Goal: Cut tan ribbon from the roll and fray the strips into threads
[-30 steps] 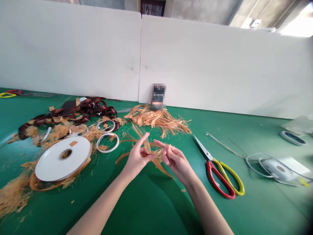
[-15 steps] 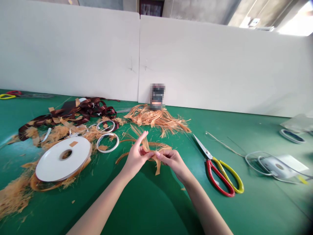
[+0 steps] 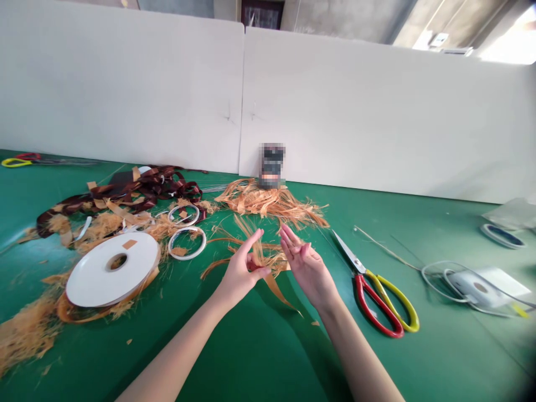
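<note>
My left hand [image 3: 246, 272] pinches a tan ribbon [image 3: 274, 287] between thumb and fingers. Its frayed strands fan out beyond the fingers, and the other end trails down to the right. Close by on the right, my right hand [image 3: 307, 265] is off the ribbon, palm turned up and fingers stretched out, holding nothing. Loose tan strips [image 3: 215, 267] lie on the green table behind and beside both hands. Farther back sits a pile of frayed tan ribbon pieces [image 3: 268, 202].
Scissors [image 3: 360, 272] with red and yellow handles lie at right. A white ribbon spool [image 3: 111, 271], white rings [image 3: 187, 244] and dark brown ribbon [image 3: 146, 190] are at left. A white device [image 3: 486, 286] with a cable sits far right. A white panel [image 3: 368, 111] stands behind.
My right hand has let go of the ribbon, moved slightly right and opened. The ribbon's near end now hangs out longer to the right from my left hand.
</note>
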The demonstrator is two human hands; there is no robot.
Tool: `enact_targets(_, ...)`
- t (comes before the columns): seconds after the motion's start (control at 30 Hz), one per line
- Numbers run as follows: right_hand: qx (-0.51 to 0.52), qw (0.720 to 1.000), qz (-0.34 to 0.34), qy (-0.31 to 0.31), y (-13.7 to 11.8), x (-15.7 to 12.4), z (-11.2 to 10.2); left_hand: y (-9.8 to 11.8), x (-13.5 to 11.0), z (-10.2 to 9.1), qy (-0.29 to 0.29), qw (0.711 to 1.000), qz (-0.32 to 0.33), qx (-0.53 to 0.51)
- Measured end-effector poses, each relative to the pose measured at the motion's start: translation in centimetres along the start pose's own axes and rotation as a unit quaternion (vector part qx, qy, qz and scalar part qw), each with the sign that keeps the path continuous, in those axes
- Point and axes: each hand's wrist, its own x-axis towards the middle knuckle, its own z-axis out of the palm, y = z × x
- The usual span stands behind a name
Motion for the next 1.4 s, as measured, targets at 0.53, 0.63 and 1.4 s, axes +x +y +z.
enact_targets(0.53,-0.374,0.919,0.122,-0.03,0.3,-0.3,-0.3,0.2,0.0,-0.4,-0.002,1.0,0.021,-0.011)
enact_targets(0.63,-0.387,0.911,0.124,-0.067,-0.3,-0.3,-0.6,0.3,0.1,-0.5,0.009,1.0,0.019,-0.017)
enact_targets(1.4,-0.339,0.928,0.146,-0.058,-0.2,-0.5,0.4,-0.3,0.4,-0.6,0.028,0.998,0.023,-0.045)
